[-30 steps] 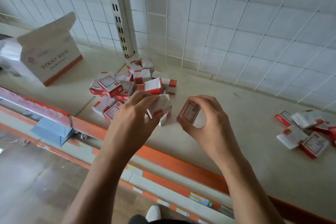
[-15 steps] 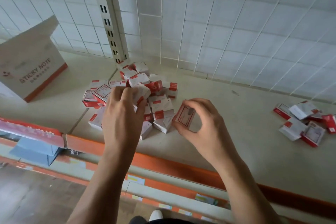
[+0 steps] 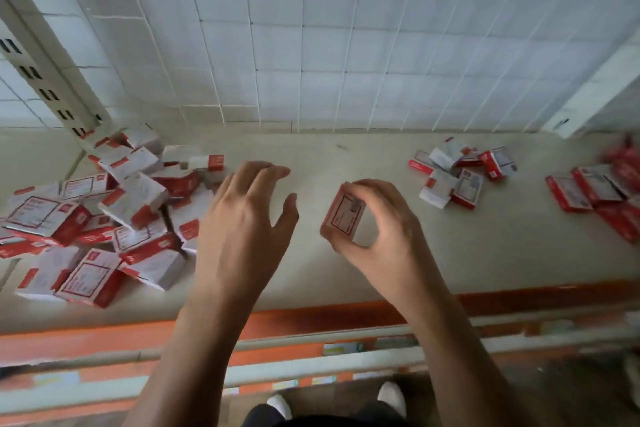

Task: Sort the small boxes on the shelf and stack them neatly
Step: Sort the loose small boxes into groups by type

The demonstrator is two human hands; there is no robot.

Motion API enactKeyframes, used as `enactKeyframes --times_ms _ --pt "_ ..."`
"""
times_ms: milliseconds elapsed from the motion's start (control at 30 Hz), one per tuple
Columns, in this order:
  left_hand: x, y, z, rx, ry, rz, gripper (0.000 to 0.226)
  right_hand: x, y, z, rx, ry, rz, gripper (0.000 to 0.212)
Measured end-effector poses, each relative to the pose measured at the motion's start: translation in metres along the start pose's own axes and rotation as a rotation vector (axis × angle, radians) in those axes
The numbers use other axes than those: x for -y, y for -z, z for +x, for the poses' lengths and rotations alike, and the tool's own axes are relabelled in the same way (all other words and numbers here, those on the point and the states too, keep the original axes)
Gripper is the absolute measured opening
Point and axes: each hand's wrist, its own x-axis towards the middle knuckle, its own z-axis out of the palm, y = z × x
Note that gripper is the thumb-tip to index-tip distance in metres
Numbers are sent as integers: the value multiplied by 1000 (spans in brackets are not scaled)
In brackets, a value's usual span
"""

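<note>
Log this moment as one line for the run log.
left hand: open, empty, beside left box pile | right hand: pinches one small box over shelf | smaller loose pile: right

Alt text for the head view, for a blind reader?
A person's right hand holds one small red-and-white box over a shelf; the left hand is open beside it. More boxes lie heaped at left, scattered at right.

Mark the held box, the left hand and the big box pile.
held box [image 3: 343, 216]: head view, on its red-bordered face.
left hand [image 3: 242, 222]: head view, on the back of the hand.
box pile [image 3: 133, 199]: head view, on a tilted box near the pile's middle.
</note>
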Motion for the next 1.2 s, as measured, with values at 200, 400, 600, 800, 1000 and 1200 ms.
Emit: enactKeyframes --times_ms 200,400,600,800,1000,1200 --pt "-82 -63 12 137 -116 -123 24 -58 72 -25 -80 -168 -103 57" --pt "-178 -128 21 247 -234 -180 24 -132 164 -56 -184 -344 -136 59" --pt "-266 -188 25 331 -361 -192 29 -201 239 -78 -265 -440 -185 60" --pt "-313 -228 26 322 -348 -215 27 -260 272 -77 -314 -426 -207 60" --pt "-318 -242 29 292 -286 -178 25 -297 256 -62 -197 -392 -265 60" --pt "-311 -238 32 258 -223 -132 25 -302 255 -45 -133 -421 -332 60"
